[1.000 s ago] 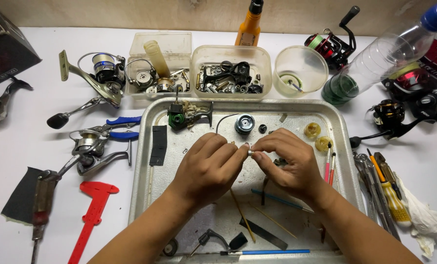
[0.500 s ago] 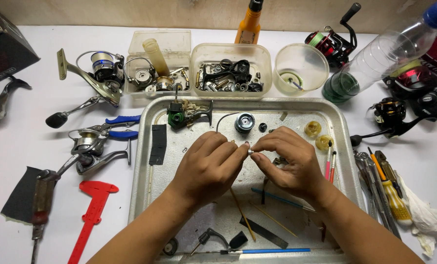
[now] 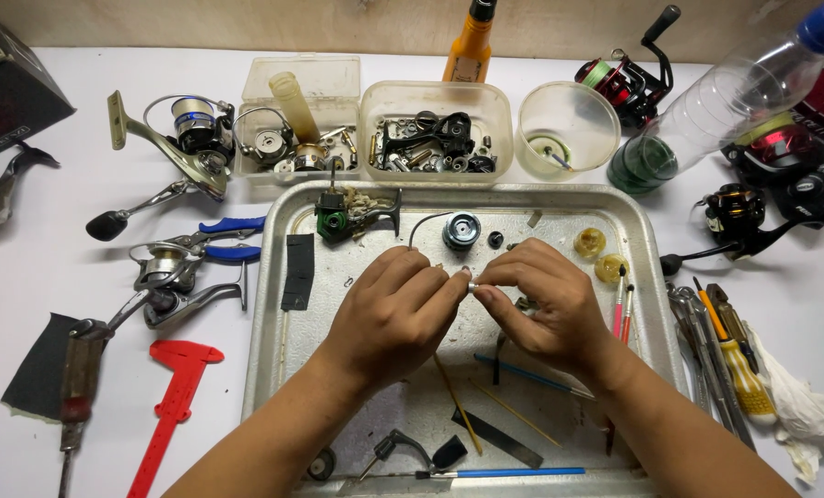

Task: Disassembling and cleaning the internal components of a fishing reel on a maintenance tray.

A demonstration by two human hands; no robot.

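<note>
Both my hands meet over the middle of a metal tray [image 3: 274,304]. My left hand [image 3: 395,309] and my right hand [image 3: 539,300] pinch a small silver metal part [image 3: 473,287] between their fingertips. Behind the hands on the tray lie a green reel body [image 3: 349,212], a dark round spool [image 3: 462,231] and two yellow round pieces [image 3: 599,254]. Thin sticks and a blue-handled tool [image 3: 504,472] lie on the tray near my wrists.
Clear tubs of reel parts [image 3: 435,129] and a cup [image 3: 569,127] stand behind the tray. Fishing reels [image 3: 186,138], blue pliers [image 3: 232,238] and a red caliper [image 3: 174,397] lie left. A plastic bottle [image 3: 707,111], more reels and screwdrivers [image 3: 730,355] lie right.
My hands stay together over the tray with only slight finger movement on the small part; nothing else has moved.
</note>
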